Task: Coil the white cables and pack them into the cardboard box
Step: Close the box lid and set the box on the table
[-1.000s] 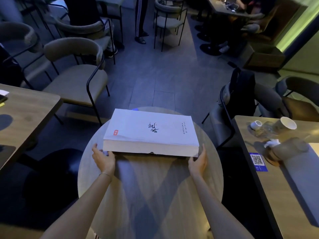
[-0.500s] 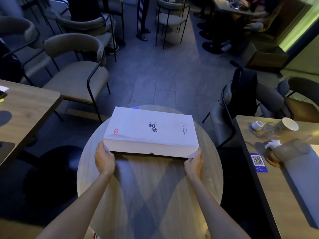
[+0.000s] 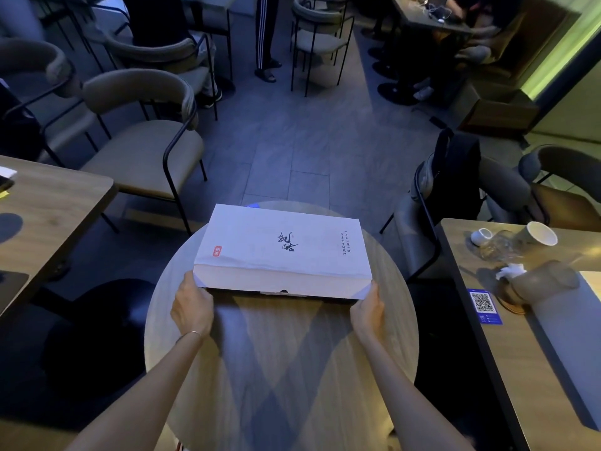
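Observation:
A flat white cardboard box (image 3: 283, 252) with black calligraphy and a small red stamp lies on a round wooden table (image 3: 279, 369). My left hand (image 3: 192, 305) grips its near left corner and my right hand (image 3: 367, 309) grips its near right corner. The white front edge is raised a little, with a dark gap and a small tab notch showing beneath it. No white cables are in view; the inside of the box is hidden.
A wooden table (image 3: 536, 369) at the right carries cups (image 3: 536, 234), glassware and a blue QR card (image 3: 484, 304). Another table (image 3: 42, 209) stands at the left. Padded chairs (image 3: 143, 157) and a chair with a black backpack (image 3: 455, 177) ring the round table.
Both hands closed in from beside the box onto its near corners. The front edge of the box has risen slightly, opening a dark gap underneath.

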A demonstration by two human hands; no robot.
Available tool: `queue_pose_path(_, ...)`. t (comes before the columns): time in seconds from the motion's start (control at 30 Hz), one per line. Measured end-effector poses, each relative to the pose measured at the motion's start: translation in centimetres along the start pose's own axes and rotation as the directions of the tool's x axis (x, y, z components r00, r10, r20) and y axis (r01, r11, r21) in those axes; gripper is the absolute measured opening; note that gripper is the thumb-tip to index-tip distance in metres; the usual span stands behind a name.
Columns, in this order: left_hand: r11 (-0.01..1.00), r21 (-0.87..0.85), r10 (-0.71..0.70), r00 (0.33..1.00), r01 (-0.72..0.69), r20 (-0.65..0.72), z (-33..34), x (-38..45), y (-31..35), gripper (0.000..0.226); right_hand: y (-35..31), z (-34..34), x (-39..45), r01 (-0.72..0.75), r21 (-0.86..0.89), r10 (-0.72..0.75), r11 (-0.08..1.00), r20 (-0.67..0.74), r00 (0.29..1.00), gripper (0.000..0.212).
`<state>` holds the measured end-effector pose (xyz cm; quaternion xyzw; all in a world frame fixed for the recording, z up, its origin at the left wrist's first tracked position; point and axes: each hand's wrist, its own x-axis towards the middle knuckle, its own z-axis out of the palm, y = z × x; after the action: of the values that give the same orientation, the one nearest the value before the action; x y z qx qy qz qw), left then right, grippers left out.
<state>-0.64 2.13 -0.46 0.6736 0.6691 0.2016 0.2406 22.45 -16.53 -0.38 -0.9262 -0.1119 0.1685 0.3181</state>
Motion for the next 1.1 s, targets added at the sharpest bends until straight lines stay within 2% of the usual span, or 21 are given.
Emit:
queue_pose_path(0.13,0.996,-0.039,0.077,0.997,-0.077,0.004,-0.1,0.6,-0.5,0.018,-0.4,-0.7,0.0,0.017,-0.106,-0.017,0.994,-0.001,1.000,0.040)
queue_pose_path(0.23,0.984,-0.095,0.153,0.988,-0.150,0.021,0.0,1.2,-0.3,0.047,-0.9,-1.3,0.0,0.029,-0.144,-0.028,0.989,0.013,1.000,0.032)
queue_pose_path(0.27,0.978,-0.080,0.194,0.980,-0.191,0.035,0.0,1.4,-0.2,0.059,-1.0,-1.3,0.0,0.033,-0.154,-0.031,0.988,0.014,0.999,0.036)
queue_pose_path(0.33,0.964,-0.028,0.264,0.963,-0.263,0.060,0.0,1.6,-0.1,0.070,-1.2,-1.5,-0.2,0.052,-0.186,-0.053,0.981,-0.001,0.999,0.060)
queue_pose_path(0.4,0.960,0.009,0.278,0.958,-0.279,0.071,-0.1,1.7,-0.1,0.071,-1.3,-1.9,-0.4,0.101,-0.258,-0.103,0.961,0.009,0.995,0.080)
queue_pose_path(0.6,0.951,0.128,0.266,0.954,-0.283,0.135,0.0,1.4,-0.7,0.075,-1.6,-2.8,-0.6,0.162,-0.464,-0.123,0.871,0.114,0.986,0.075)
queue_pose_path(0.77,0.950,0.167,0.226,0.952,-0.262,0.209,0.2,1.2,-1.2,0.072,-1.3,-2.9,-0.3,0.180,-0.498,-0.092,0.848,0.196,0.976,0.077)
queue_pose_path(1.1,0.955,0.100,0.245,0.934,-0.278,0.262,0.5,1.7,-2.6,0.072,-0.5,-2.3,-1.1,0.162,-0.499,-0.053,0.852,0.227,0.973,0.081)
